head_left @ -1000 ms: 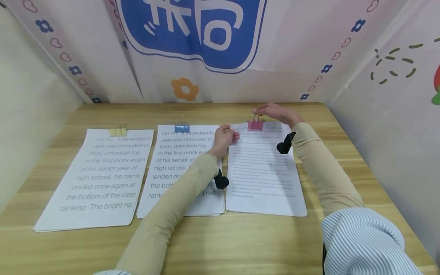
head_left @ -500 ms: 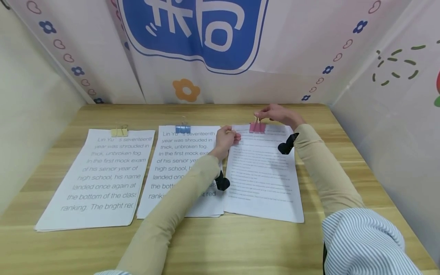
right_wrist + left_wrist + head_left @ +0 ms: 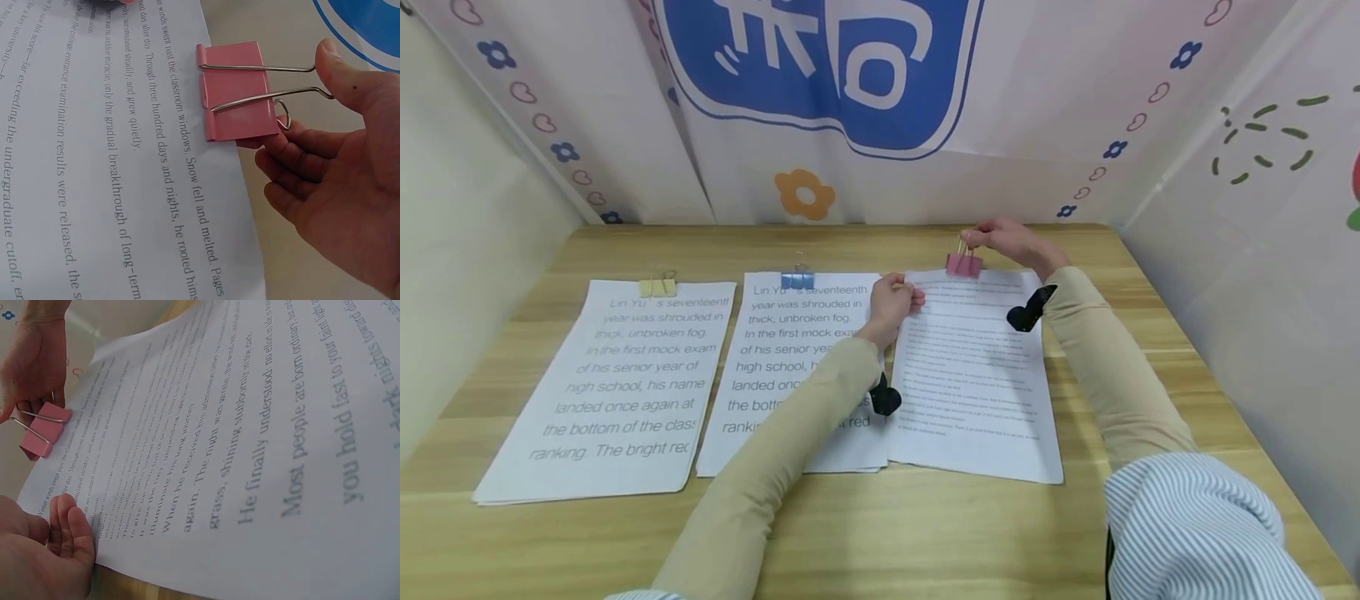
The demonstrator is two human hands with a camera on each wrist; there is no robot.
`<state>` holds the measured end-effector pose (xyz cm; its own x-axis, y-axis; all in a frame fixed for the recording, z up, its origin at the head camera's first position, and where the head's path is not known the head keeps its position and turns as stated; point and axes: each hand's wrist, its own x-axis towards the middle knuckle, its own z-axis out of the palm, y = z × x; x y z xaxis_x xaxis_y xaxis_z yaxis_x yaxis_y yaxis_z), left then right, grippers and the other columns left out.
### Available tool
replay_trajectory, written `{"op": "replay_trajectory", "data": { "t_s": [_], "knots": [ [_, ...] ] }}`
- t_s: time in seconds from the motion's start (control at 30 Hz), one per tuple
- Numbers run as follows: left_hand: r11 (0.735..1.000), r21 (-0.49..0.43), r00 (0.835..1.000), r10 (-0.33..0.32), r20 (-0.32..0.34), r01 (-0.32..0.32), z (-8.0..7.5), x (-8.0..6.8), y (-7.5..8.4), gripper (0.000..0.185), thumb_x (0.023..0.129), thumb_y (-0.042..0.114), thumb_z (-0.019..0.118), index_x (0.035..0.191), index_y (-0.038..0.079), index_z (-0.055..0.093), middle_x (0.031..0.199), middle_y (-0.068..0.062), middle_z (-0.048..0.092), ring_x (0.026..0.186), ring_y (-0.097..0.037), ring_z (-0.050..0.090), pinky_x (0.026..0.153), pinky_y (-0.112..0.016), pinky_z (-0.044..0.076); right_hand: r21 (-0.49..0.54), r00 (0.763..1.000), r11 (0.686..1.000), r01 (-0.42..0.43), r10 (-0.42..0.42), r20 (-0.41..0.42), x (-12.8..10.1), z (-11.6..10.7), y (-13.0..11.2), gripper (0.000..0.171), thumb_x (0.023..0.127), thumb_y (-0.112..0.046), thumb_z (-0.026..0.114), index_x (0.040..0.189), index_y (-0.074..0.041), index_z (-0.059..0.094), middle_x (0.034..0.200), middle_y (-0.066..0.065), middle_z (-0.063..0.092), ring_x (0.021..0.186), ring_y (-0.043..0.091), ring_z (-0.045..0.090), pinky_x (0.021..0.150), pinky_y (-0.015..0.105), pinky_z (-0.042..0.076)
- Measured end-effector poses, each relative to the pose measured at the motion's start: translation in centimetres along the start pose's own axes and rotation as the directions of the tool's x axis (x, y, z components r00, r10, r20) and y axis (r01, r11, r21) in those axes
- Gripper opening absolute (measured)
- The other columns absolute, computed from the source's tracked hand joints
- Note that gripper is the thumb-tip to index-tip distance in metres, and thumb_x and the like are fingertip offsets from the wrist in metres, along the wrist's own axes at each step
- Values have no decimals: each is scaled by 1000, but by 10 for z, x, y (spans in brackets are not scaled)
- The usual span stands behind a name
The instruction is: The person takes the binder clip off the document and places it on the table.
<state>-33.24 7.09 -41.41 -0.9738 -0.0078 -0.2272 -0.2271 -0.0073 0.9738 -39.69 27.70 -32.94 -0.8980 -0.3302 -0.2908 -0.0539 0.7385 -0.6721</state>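
At the top edge of the right-hand paper stack, my right hand pinches the wire handles of a pink binder clip between thumb and fingers. In the right wrist view the clip's mouth overlaps the paper's top edge. My left hand grips the same stack by its upper left corner, with several fingers curled over the printed side in the left wrist view. The top sheet carries small print, with larger lines toward one end in the left wrist view.
Left of this stack lies a large-print stack with a blue binder clip, partly under my left forearm. Farther left, another stack has a yellow binder clip. Printed cloth hangs behind the wooden table.
My right hand has drawn the pink binder clip upward toward the back, to the paper's top edge. The right-hand stack's lower edge shifted slightly toward me. My left hand has stayed nearly in place.
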Motion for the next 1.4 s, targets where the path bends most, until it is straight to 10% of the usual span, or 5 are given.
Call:
{"op": "replay_trajectory", "data": {
  "t_s": [0.77, 1.4],
  "knots": [
    [998, 61, 996, -25, -85, 31, 11, 6, 5, 25, 97, 6, 44, 118, -2, 53, 86, -12, 67, 63, -7, 59, 59, -15, 54, -46, 987, 991, -128, 123, -104, -46, -53, 36, 77, 95, -57, 37, 145, 2, 30, 150, 25, 30, 140, 42, 24, 116, 59, 19],
    [988, 114, 986, -83, -147, 100, 15, 9, 11, 30, 98, 7, 44, 125, -2, 51, 96, -15, 69, 68, -9, 61, 63, -18, 56, -13, 980, 980, -198, 197, -32, -84, -66, 96, 80, 95, -54, 43, 144, 6, 27, 149, 29, 28, 136, 50, 27, 114, 64, 17]
  ]
}}
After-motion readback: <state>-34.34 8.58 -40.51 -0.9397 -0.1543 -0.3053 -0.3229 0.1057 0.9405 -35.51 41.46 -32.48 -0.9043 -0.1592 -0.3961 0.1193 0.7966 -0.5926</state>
